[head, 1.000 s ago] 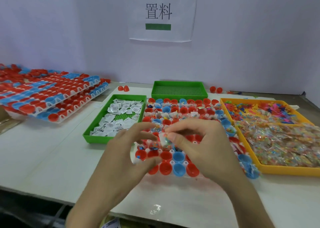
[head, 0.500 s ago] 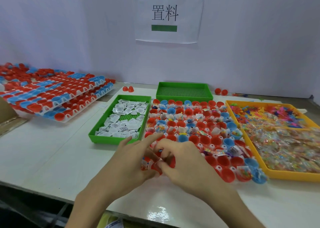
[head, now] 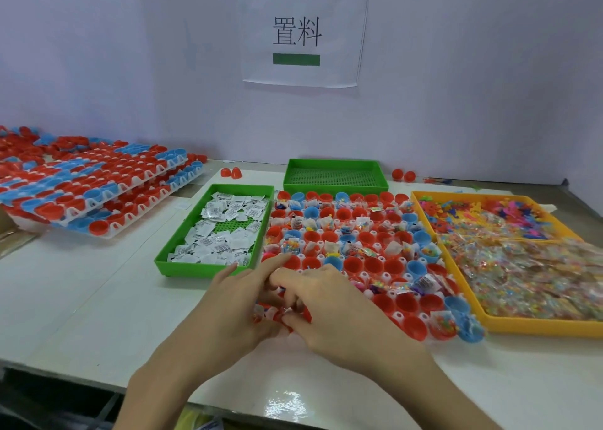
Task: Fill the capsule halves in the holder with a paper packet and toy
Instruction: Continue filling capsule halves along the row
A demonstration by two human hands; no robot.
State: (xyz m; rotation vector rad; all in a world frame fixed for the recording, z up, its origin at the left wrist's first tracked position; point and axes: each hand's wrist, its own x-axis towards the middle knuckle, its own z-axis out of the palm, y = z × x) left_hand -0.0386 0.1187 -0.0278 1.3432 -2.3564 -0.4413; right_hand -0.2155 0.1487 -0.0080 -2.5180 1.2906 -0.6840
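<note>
Red and blue capsule halves [head: 362, 263] sit in the white holder [head: 398, 315]. Many at 12 o'clock hold a paper packet [head: 424, 282] and a toy [head: 443, 324]. Lots near 5 o'clock look empty. The left hand [head: 235, 302] and right hand [head: 332, 309] bunch together at 7 o'clock. I cannot tell what they hold.

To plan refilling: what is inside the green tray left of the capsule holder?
White paper packets lie loose in the green tray, with bare perforated floor showing mid-tray. Anything beneath the packets is covered.
</note>
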